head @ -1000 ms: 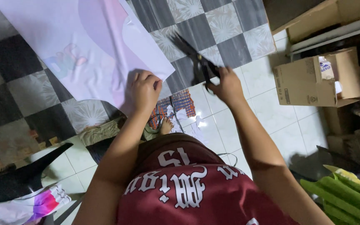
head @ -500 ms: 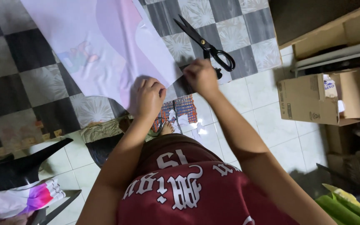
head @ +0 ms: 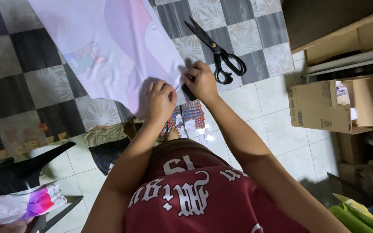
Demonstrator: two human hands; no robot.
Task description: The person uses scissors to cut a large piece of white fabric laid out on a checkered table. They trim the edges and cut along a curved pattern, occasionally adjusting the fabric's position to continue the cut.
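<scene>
Checkered grey-and-black floor mat (head: 35,90) covers the upper part of the floor, giving way to white tiles (head: 281,129) nearer the person. Spread flat on the mat lies a sheet of pale fabric (head: 104,47), lilac and white with curved pink shapes and a small colourful print near its middle; its lower corner points toward the person. The left hand (head: 160,101) rests knuckles-up on that corner, fingers curled and pressed onto the cloth. The right hand (head: 201,80) sits just beside it at the fabric's right edge, fingertips pinched on the edge. Black scissors (head: 216,49) lie on the mat just beyond the right hand, blades a little apart, handles nearest the knuckles, not held. A cardboard box (head: 324,105) stands open on the tiles to the right.
</scene>
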